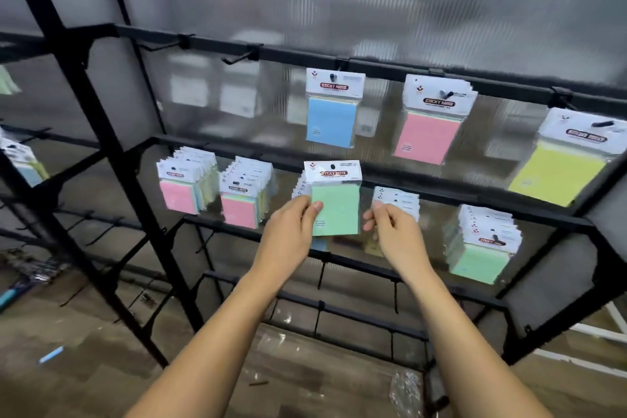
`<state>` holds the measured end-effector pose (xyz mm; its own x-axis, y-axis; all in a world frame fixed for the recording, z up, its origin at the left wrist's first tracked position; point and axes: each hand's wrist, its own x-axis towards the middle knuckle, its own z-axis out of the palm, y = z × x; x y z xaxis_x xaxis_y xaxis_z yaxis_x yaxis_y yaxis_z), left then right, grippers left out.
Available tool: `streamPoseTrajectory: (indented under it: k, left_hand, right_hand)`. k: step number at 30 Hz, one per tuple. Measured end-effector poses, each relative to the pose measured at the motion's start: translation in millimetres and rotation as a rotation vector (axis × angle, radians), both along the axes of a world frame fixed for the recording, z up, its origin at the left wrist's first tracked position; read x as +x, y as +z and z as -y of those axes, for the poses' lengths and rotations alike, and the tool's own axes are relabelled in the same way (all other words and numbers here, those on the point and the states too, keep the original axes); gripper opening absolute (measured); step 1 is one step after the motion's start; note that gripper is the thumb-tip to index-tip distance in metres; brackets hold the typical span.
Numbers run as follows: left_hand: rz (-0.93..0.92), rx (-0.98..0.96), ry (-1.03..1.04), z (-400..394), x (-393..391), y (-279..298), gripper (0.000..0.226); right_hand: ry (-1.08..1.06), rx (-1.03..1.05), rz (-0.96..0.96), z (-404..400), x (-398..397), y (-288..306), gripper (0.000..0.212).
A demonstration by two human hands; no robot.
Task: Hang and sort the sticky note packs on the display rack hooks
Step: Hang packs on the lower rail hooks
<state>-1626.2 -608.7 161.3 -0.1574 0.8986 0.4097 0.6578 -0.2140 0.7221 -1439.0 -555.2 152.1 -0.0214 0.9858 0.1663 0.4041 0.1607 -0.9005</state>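
A green sticky note pack stands upright in front of the middle rail of the black display rack. My left hand grips its lower left edge, thumb on the front. My right hand is just off its right edge with curled fingers touching the white header cards of a stack behind; whether it grips them I cannot tell. On the top rail hang a blue pack, a pink pack and a yellow pack. Pink-fronted bundles and a green bundle hang on the middle rail.
Two bare hooks stick out of the top rail at the left. Lower rails carry more bare hooks. A second rack section with packs stands at the far left. Plastic wrapping and a blue pen lie on the floor.
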Motion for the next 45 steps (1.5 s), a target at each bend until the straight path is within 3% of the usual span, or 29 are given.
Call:
streamPoseTrajectory:
  k: [9, 18, 26, 34, 45]
  left_hand:
    - [0.028, -0.001, -0.054, -29.3, -103.8, 8.2, 0.028]
    - [-0.061, -0.035, -0.13, -47.6, -184.8, 10.5, 0.031]
    - [-0.206, -0.068, -0.178, -57.2, -212.8, 16.1, 0.033]
    - [-0.222, -0.081, -0.175, -54.8, -223.7, 14.0, 0.028]
    - [-0.225, -0.022, -0.134, -63.9, -227.2, 26.0, 0.027]
  right_hand:
    - [0.045, 0.071, -0.018, -3.6, -115.5, 20.7, 0.02]
    - [-0.027, 0.172, 0.078, -5.6, -198.4, 28.9, 0.035]
    - [-0.107, 0.211, 0.062, 0.2, -225.3, 37.9, 0.036]
    - [-0.139, 0.348, -0.053, 6.3, -228.2, 73.8, 0.037]
    - [-0.172, 0.471, -0.051, 0.7, -240.3, 96.0, 0.039]
